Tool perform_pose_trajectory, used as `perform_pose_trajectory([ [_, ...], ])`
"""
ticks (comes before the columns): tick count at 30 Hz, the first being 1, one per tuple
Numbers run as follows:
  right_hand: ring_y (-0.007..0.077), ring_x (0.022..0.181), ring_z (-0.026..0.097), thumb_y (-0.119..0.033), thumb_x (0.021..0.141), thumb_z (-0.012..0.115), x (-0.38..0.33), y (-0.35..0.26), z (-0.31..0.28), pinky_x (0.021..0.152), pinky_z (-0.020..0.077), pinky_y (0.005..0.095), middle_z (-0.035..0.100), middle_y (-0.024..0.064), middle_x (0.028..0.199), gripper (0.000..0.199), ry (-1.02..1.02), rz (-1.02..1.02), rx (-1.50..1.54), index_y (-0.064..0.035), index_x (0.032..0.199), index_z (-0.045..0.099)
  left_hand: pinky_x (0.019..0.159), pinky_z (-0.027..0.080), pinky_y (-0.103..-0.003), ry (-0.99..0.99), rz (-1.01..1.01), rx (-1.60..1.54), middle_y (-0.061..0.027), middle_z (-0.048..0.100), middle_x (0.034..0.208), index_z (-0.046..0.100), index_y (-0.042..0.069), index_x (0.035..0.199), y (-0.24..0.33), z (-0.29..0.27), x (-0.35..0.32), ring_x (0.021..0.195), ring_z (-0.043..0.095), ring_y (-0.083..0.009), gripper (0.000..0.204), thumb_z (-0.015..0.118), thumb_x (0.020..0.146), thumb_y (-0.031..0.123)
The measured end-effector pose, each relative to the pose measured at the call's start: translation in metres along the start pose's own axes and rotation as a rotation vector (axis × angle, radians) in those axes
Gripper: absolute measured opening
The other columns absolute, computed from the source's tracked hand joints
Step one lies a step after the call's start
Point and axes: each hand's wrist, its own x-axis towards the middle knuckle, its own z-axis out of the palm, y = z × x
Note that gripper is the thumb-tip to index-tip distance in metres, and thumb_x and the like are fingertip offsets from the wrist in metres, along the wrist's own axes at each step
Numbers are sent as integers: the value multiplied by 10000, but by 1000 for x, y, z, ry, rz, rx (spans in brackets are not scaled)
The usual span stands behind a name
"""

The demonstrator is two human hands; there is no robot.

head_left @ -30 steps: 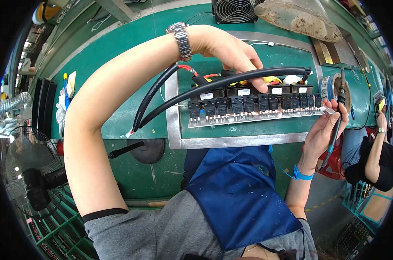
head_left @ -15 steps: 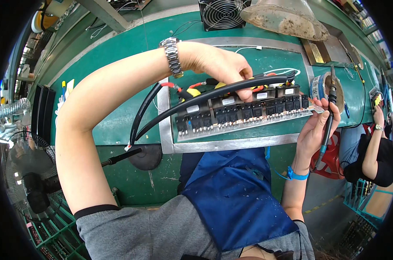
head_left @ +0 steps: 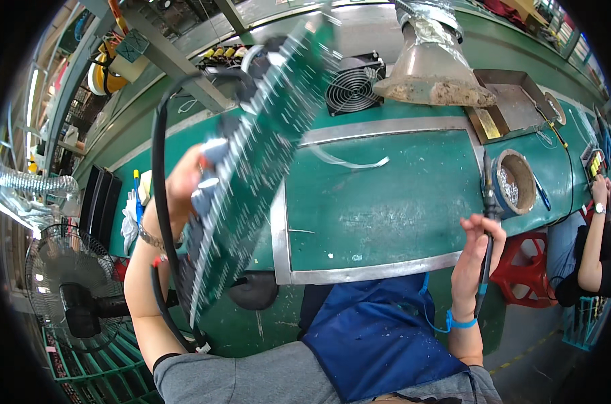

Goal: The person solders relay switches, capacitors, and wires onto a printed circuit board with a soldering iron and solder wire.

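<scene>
My left hand grips a long green circuit board by its component side. The board is raised and steeply tilted, smeared by motion, with its pin-studded solder side showing. Black cables hang from it in a loop past my left forearm. On the right, my right hand holds a soldering iron upright between the thumb and fingers, near the table's front edge. The iron's tip end stands beside a round pot with bits of metal in it.
A metal frame borders the green work surface, where a thin white wire lies. Behind stand a black fan, a dirty fume hood and a metal tray. At far right, another person's hand works over the bench.
My left hand has lifted the circuit board off the metal frame, swung it left and turned its solder side into view. The right hand, still holding the iron, no longer touches the board.
</scene>
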Motion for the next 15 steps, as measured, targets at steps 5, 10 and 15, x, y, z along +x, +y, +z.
perform_pose_trajectory([
  [5, 211, 987, 587, -214, 1000, 487, -18, 13, -10, 958, 473, 431, 554, 135, 1132, 262, 91, 32, -72, -14, 1170, 498, 564, 512, -233, 546, 0, -42, -5, 692, 770, 678, 83, 1000, 40, 1, 95, 636, 633, -87, 279, 593, 908, 332],
  [10, 214, 909, 589, -138, 988, 472, -27, 20, 0, 905, 498, 422, 549, 145, 1083, 196, 77, 23, -95, 0, 1124, 507, 572, 529, -314, 345, -54, -193, -48, 693, 776, 671, 90, 888, 51, -55, 215, 683, 651, -150, 343, 674, 839, 430],
  [15, 223, 863, 580, -126, 981, 466, -25, 17, 1, 882, 507, 425, 535, 169, 1046, 167, 76, 40, -139, 3, 1083, 496, 645, 570, -377, 400, -85, -339, -56, 690, 903, 632, 130, 921, 33, -103, 336, 771, 684, -210, 307, 730, 812, 399],
])
